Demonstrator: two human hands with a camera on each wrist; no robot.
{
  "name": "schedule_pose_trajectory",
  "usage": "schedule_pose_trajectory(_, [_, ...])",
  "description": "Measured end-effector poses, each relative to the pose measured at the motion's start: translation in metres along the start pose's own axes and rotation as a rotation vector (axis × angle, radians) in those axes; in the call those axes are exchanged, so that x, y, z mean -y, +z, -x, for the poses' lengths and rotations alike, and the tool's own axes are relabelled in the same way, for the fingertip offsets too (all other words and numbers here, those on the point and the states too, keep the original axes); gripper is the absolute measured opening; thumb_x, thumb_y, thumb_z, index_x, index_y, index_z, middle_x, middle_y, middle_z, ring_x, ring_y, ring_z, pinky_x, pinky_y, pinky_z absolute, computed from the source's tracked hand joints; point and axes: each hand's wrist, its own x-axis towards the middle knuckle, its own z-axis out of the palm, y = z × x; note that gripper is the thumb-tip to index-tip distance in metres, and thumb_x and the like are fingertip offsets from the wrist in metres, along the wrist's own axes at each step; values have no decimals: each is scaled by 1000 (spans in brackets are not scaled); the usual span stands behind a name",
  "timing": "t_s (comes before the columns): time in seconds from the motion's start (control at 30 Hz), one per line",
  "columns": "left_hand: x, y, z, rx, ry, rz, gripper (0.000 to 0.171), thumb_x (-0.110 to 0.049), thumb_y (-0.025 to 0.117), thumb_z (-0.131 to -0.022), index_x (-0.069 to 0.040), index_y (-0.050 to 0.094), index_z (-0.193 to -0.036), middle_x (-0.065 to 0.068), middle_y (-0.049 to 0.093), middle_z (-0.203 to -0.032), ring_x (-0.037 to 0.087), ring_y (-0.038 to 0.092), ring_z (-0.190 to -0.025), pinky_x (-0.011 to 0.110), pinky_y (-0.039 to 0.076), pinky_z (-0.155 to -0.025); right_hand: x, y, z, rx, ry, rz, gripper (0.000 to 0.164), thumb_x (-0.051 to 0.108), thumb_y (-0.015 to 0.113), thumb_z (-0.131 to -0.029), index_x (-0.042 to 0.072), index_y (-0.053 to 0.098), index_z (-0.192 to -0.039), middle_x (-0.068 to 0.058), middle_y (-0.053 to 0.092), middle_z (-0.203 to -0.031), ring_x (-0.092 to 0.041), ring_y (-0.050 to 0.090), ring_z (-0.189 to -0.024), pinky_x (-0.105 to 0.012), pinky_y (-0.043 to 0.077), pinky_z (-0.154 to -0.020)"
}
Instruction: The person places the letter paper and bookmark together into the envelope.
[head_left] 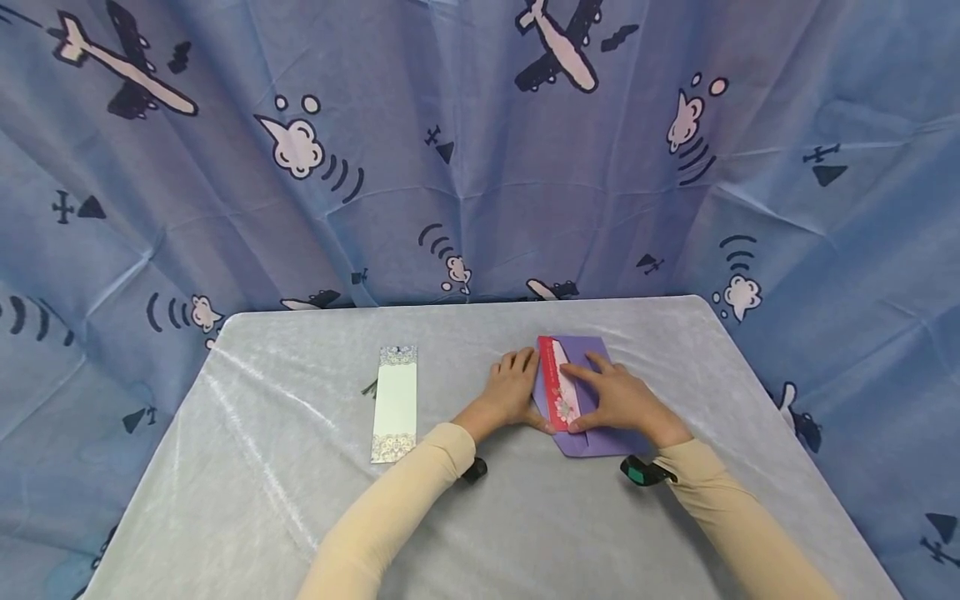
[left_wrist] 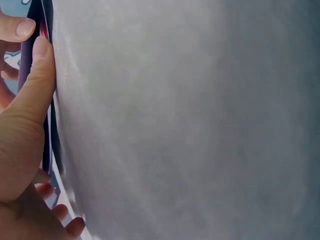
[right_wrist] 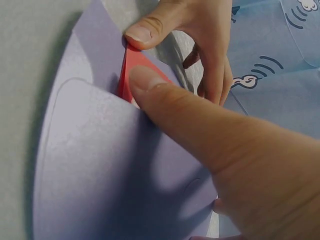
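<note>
A purple envelope (head_left: 592, 442) lies on the table, with a red card (head_left: 550, 379) bearing a white panel and flowers partly inside it. My left hand (head_left: 513, 392) stands at the left edge, its thumb touching the red card's lower corner. My right hand (head_left: 622, 400) is spread over the envelope, thumb and fingertips pressing on the card. In the right wrist view the right thumb (right_wrist: 175, 110) lies straight across the red card (right_wrist: 134, 67) at the envelope's mouth. The left wrist view shows the envelope (left_wrist: 47, 135) only edge-on, beside the left thumb (left_wrist: 37, 85).
To the left lies a long pale bookmark (head_left: 395, 408) with ornate patterned ends and a dark tassel (head_left: 370, 388). A grey velvety cloth (head_left: 285, 500) covers the table. Behind it hangs a blue curtain (head_left: 480, 167) printed with airplanes.
</note>
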Motion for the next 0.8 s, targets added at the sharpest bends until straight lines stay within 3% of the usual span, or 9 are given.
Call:
schedule_pose_trajectory(0.53, [7,-1,-3,78,56,1,140,-78,77,-59,-4,13,-159,10,14,-167,30,18,-153,48,29,-118,2,0,-2,3,7,17,101,58,88,-60,24,49,-147,-29,33,-155,-60,48,-123,-70,46,-88])
schedule_pose_trajectory(0.8, [10,-1,-2,83,83,50,137,-74,79,-60,-4,15,-158,12,18,-167,30,19,-154,49,27,-120,1,2,-3,-2,-7,14,99,56,88,-61,24,49,-146,-29,34,-154,-62,48,-122,-71,47,-86])
